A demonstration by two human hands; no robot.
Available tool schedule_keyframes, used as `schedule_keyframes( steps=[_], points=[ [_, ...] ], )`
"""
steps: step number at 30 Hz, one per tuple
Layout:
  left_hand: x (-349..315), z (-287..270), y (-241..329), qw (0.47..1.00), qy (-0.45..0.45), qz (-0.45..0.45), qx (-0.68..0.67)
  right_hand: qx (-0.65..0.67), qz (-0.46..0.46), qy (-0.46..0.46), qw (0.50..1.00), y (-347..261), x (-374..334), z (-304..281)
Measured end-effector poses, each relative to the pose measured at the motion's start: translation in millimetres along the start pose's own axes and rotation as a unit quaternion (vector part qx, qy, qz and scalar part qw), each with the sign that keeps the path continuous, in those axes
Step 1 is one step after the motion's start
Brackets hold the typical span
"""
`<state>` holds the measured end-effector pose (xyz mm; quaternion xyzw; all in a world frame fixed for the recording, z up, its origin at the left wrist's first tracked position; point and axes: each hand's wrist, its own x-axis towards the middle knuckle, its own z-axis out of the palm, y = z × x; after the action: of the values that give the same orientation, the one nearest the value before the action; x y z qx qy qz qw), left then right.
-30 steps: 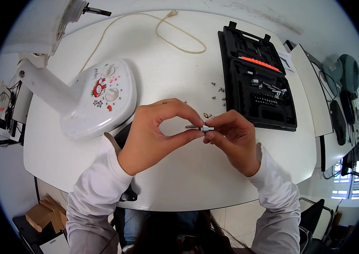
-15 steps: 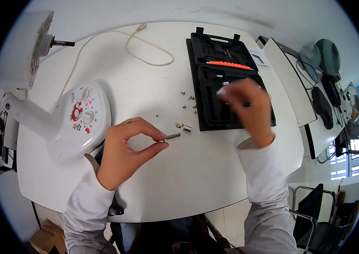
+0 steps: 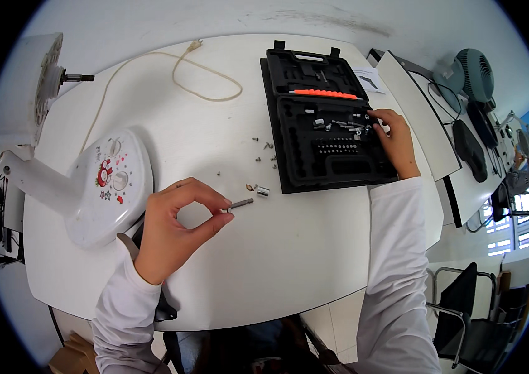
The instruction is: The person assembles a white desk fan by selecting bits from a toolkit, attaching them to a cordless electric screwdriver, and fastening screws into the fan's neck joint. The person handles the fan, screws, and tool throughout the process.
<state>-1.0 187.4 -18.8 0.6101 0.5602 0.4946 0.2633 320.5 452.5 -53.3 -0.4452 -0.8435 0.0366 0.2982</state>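
Note:
My left hand (image 3: 183,224) pinches a slim grey metal screwdriver bit (image 3: 242,203) between thumb and forefinger, above the white table. Over the right side of an open black tool case (image 3: 295,168) is my right hand (image 3: 393,138). Its thumb and forefinger are apart, with the tips close to small silver sockets (image 3: 367,116) in the case. Rows of small bits (image 3: 337,146) and several loose metal pieces show inside. On the table beyond the bit lie a silver socket (image 3: 262,192) and a small brass-coloured piece (image 3: 249,187).
Several small screws (image 3: 269,146) lie left of the case. At the left stands a white fan base (image 3: 90,212) with a motor housing (image 3: 24,93) above it. A cream power cord (image 3: 208,98) loops across the back. An orange flexible shaft (image 3: 325,94) rests in the case lid.
My right hand has moved right across the case to its far-right side, uncovering the bits and sockets. The left hand keeps its pinch on the bit; the whole view has shifted slightly.

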Motion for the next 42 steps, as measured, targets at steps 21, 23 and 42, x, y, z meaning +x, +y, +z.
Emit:
schedule_keyframes(
  steps=[21, 23, 42],
  points=[
    [0.2, 0.0, -0.4, 1.0, -0.004, 0.013, 0.005, -0.077, -0.015, 0.0, 0.997, 17.5, -4.1, 19.6],
    [-0.2, -0.1, -0.5, 1.0, -0.003, 0.015, 0.002, -0.089, -0.035, 0.02, 0.995, 9.5, -0.8, 20.4],
    [-0.7, -0.5, -1.5, 1.0, -0.007, 0.012, 0.002, -0.061, -0.063, 0.075, 0.993, -22.6, 9.0, 9.9]
  ],
)
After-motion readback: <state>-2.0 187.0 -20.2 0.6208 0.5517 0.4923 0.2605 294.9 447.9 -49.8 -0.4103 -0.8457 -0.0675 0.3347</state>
